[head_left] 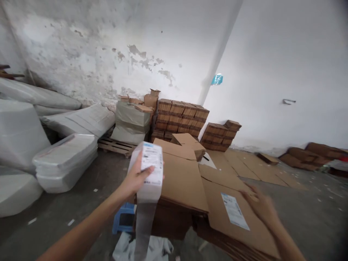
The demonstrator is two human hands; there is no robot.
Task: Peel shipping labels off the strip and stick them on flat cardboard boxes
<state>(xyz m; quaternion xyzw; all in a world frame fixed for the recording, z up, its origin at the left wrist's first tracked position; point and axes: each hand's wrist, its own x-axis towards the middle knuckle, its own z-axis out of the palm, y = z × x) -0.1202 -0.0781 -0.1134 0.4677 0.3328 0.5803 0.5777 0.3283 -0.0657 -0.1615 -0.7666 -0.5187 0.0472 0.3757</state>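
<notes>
My left hand (140, 174) is closed around a roll of printed labels (153, 163), with the thumb pressed on its face. A long strip of pale backing paper (145, 221) hangs from the roll toward the floor. To the right, my right hand (258, 204) is over a flattened cardboard box (217, 210), beside a white label with a blue edge (235, 212) that lies flat on it. The right fingers are slightly blurred but look stretched out and apart, with nothing seen in them. Another stack of flat cardboard boxes (179, 177) stands between the hands.
White wrapped bundles (65, 156) lie on the left. A wooden pallet (116, 145) and bundled cardboard stacks (179, 116) stand by the wall. Below are a blue stool (123, 219) and crumpled white sheeting (160, 248). Cardboard sheets (244, 165) cover floor at the right.
</notes>
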